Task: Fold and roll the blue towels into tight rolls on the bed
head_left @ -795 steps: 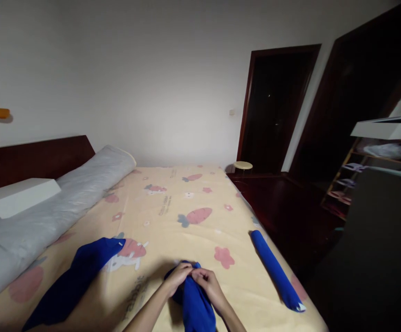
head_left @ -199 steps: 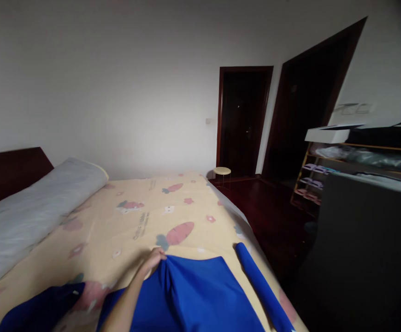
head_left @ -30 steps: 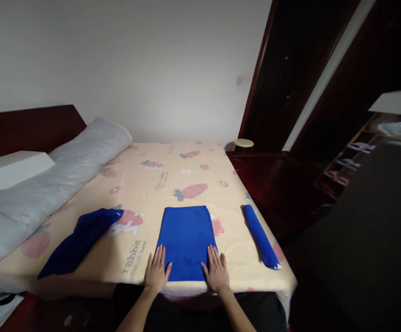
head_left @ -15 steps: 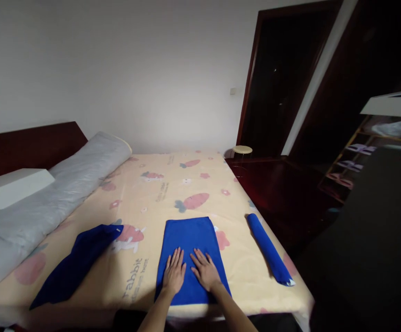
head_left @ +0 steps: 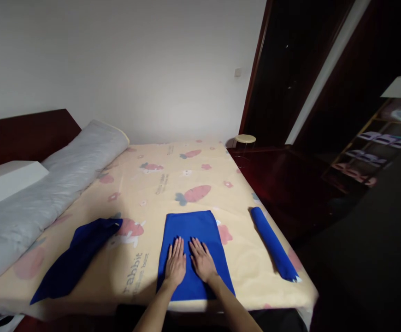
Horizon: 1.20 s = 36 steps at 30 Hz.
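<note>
A blue cloth point(head_left: 191, 226) lies flat as a rectangle near the front edge of the bed. My left hand point(head_left: 176, 263) rests palm down on its left half, fingers stretched out. On the right half lies my right hand point(head_left: 202, 261), also flat with its fingers extended. Neither hand grips anything. To the left, a crumpled dark blue cloth point(head_left: 74, 263) spreads on the sheet, a small pale tag at its far corner. A rolled blue cloth point(head_left: 273, 244) sits at the right, along the bed's edge, with a white tip at its near end.
The patterned bed sheet point(head_left: 166, 196) is under everything. A grey rolled quilt point(head_left: 79, 166) and a white box point(head_left: 12, 180) lie at left by the dark headboard point(head_left: 27, 138). Beyond the right edge stand a round stool point(head_left: 245, 139) and a shoe rack point(head_left: 362, 138).
Both hands have slid slightly forward over the flat cloth, and my right hand's fingers point straighter ahead. The camera view has tilted a little; the cloths stay where they were.
</note>
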### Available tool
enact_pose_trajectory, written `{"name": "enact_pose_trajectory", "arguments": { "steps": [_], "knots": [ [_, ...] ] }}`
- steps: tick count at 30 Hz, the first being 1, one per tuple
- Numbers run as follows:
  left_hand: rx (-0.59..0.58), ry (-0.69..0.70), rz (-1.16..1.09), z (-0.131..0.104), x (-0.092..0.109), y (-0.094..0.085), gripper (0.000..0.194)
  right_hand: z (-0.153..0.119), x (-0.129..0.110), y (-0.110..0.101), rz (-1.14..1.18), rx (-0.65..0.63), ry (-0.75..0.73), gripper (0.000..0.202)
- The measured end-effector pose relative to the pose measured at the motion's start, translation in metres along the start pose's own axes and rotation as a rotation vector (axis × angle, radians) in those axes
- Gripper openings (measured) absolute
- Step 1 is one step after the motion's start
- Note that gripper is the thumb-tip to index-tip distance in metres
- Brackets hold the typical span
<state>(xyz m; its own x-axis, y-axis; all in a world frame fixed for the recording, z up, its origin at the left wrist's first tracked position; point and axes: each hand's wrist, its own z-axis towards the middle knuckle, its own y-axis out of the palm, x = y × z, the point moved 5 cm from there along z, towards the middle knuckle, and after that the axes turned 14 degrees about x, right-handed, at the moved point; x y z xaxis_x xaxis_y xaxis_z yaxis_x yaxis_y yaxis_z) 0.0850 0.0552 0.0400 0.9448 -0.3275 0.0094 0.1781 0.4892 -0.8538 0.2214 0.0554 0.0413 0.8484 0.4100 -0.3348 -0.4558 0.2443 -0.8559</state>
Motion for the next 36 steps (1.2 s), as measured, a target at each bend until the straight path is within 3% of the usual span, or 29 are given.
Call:
{"name": "enact_pose_trajectory", "arguments": {
  "steps": [3,5,12,16,18,21,24,27,30,32,36],
  "knots": [
    [-0.058,0.076,-0.047,0.017,0.007,0.014,0.059,0.018,-0.008,0.007,0.049,-0.043,-0.036,0.054],
    [-0.085,0.081,-0.06,0.02,0.005,0.021,0.058,0.02,0.0,0.009,0.039,-0.047,-0.016,0.054],
    [-0.02,-0.295,0.074,0.002,-0.033,0.026,0.064,-0.011,0.067,-0.006,-0.151,0.148,0.298,0.07],
    [0.02,-0.316,0.102,0.001,-0.039,0.024,0.067,-0.015,0.075,-0.01,-0.193,0.225,0.381,0.078],
    [0.03,-0.252,0.081,0.008,-0.035,0.023,0.064,-0.003,0.063,-0.009,-0.156,0.201,0.325,0.073],
    [0.01,-0.151,0.026,0.029,-0.026,0.028,0.058,0.025,0.034,-0.002,-0.029,0.078,0.11,0.057],
    [-0.085,-0.053,-0.044,0.056,-0.016,0.041,0.062,0.055,0.013,0.007,0.077,-0.019,-0.063,0.054],
    [-0.213,0.011,-0.088,0.079,-0.014,0.059,0.068,0.078,0.014,0.015,0.121,-0.043,-0.14,0.056],
    [-0.274,0.022,-0.085,0.089,-0.025,0.074,0.064,0.089,0.031,0.021,0.133,-0.054,-0.167,0.053],
    [-0.243,-0.015,-0.066,0.092,-0.038,0.079,0.058,0.091,0.05,0.023,0.105,-0.06,-0.124,0.052],
    [-0.091,-0.265,0.053,0.09,-0.076,0.077,0.06,0.087,0.099,0.019,-0.052,0.013,0.152,0.06]
  ]
}}
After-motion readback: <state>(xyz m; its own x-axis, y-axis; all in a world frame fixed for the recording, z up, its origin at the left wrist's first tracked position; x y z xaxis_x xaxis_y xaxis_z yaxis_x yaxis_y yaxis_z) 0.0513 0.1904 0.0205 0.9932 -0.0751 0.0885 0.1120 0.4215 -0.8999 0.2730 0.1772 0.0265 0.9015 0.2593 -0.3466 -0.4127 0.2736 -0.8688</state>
